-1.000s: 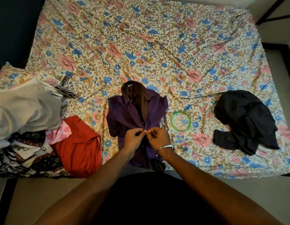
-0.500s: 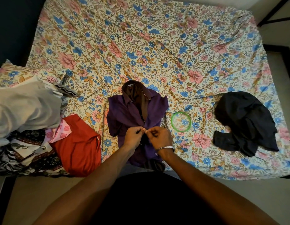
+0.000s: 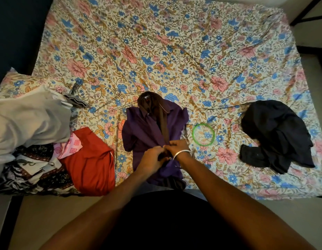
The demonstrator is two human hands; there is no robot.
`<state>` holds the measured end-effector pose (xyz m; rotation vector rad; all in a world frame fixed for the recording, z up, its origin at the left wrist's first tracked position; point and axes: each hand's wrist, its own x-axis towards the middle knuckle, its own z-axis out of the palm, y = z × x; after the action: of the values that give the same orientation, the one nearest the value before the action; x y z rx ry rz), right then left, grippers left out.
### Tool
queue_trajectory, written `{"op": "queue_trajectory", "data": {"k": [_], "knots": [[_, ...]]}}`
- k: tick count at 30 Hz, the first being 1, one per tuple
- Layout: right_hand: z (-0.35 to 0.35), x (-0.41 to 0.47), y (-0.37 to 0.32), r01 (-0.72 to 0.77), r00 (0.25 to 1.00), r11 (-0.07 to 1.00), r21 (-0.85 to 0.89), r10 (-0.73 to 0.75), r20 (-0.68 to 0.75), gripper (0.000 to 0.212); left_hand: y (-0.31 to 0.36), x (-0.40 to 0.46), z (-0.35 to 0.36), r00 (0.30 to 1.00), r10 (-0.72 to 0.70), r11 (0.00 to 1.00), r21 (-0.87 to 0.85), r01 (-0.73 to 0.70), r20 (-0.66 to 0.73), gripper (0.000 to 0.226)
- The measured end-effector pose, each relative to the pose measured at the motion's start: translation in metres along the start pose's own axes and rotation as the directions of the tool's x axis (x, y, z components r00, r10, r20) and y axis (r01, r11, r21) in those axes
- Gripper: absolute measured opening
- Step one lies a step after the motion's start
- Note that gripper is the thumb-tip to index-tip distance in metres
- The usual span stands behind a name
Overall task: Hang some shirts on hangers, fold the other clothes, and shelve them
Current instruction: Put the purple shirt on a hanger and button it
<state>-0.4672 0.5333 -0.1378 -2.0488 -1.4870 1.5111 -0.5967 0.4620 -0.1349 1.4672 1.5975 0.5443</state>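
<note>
We look down along two bare forearms reaching over the near edge of a bed. Our left hand (image 3: 153,156) and right hand (image 3: 177,147) meet at the front opening of a purple collared shirt (image 3: 144,134), fingers of both curled and pinching the fabric edges together near the middle of the shirt. A silver bangle (image 3: 181,152) circles the right wrist.

The one purple shirt lies flat on the floral bedsheet (image 3: 174,51), its long axis running away from us, hem nearest and collar pointing to the far side of the bed. A brown lining shows inside the open collar.

Just left of the shirt lies one folded red garment (image 3: 91,163). Beyond it to the left sits a heap of mixed clothes (image 3: 25,123), pale grey on top, patterned dark pieces beneath; we cannot count them. Just right of the shirt lies one thin green ring (image 3: 203,134). Well to the right lies one crumpled black garment (image 3: 275,134).

Farther off, left of the collar, thin wire hangers (image 3: 113,103) lie on the sheet; their number is unclear.
</note>
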Motion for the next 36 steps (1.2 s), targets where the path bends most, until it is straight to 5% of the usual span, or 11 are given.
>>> {"op": "queue_trajectory", "data": {"k": [3,5,7,11,17,27,34,36], "knots": [[0.001,-0.010,-0.005,-0.024,1.000,0.998,0.056,0.023,0.008,0.014,-0.001,-0.004,0.004,0.977,-0.190,0.977,-0.119,0.179,-0.093,0.011],[0.002,-0.011,0.001,-0.016,1.000,0.998,0.064,0.017,-0.013,0.026,0.001,-0.001,-0.001,0.875,-0.432,0.878,-0.323,0.353,-0.220,0.012],[0.002,-0.016,0.002,0.010,1.000,0.997,0.082,-0.009,-0.011,0.040,0.001,0.008,-0.007,0.804,-0.563,0.772,-0.468,0.429,-0.192,0.006],[0.002,-0.022,0.002,0.089,0.995,0.992,0.088,-0.093,0.043,0.027,0.013,0.022,-0.006,0.757,-0.653,0.619,-0.586,0.522,-0.016,0.029],[0.002,-0.018,-0.001,-0.028,1.000,0.968,0.250,0.028,0.004,0.014,0.021,0.019,-0.004,0.772,-0.629,0.403,-0.812,0.423,0.090,0.020],[-0.007,-0.013,-0.004,0.077,0.994,0.984,0.163,-0.064,-0.087,0.022,0.002,0.016,-0.003,0.766,-0.642,0.427,-0.814,0.394,0.034,0.022],[-0.017,-0.010,0.001,0.165,0.983,0.981,0.104,-0.155,-0.093,0.006,0.003,0.017,-0.006,0.794,-0.602,0.549,-0.765,0.335,-0.085,0.012],[-0.016,-0.011,0.002,0.189,0.980,0.978,0.090,-0.182,-0.079,0.016,0.005,0.016,-0.005,0.815,-0.573,0.597,-0.725,0.344,-0.086,0.005]]}}
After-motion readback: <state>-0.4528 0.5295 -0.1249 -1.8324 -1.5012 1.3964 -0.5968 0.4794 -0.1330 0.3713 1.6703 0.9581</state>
